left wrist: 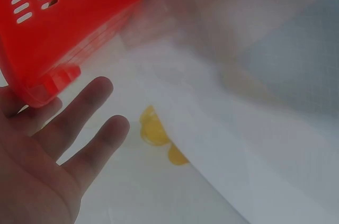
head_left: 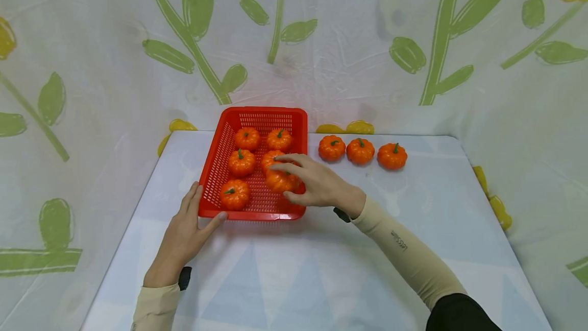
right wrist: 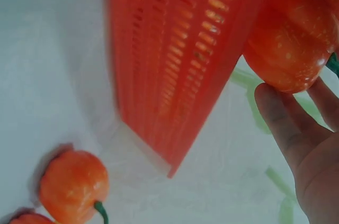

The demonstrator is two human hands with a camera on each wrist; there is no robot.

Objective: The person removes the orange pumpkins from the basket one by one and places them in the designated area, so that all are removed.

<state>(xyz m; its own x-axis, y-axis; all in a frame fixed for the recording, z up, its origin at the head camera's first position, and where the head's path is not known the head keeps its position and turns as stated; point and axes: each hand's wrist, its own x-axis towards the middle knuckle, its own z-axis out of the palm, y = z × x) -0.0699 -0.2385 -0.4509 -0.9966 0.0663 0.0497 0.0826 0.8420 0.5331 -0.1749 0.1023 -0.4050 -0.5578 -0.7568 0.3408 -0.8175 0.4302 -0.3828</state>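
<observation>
A red plastic basket (head_left: 257, 215) holds several small orange toy pumpkins (head_left: 235, 195) with green stems. Over its right side, my right hand (head_left: 317, 182) grips one pumpkin (head_left: 278, 182) between fingers and thumb. In the right wrist view, the fingertips lie against that pumpkin (right wrist: 291, 33), right at the basket's rim. My left hand (head_left: 184, 234) touches the basket's near left corner, with straight fingers along the left wall and the thumb at the front rim. Spread fingers (left wrist: 90, 150) show beside the basket corner in the left wrist view.
On the table (head_left: 367, 249), three more pumpkins stand in a row right of the basket: one nearest it (head_left: 332, 148), a middle one (head_left: 360, 151) and a right one (head_left: 392, 157). A plant-printed curtain (head_left: 349, 65) hangs behind the table and along its sides.
</observation>
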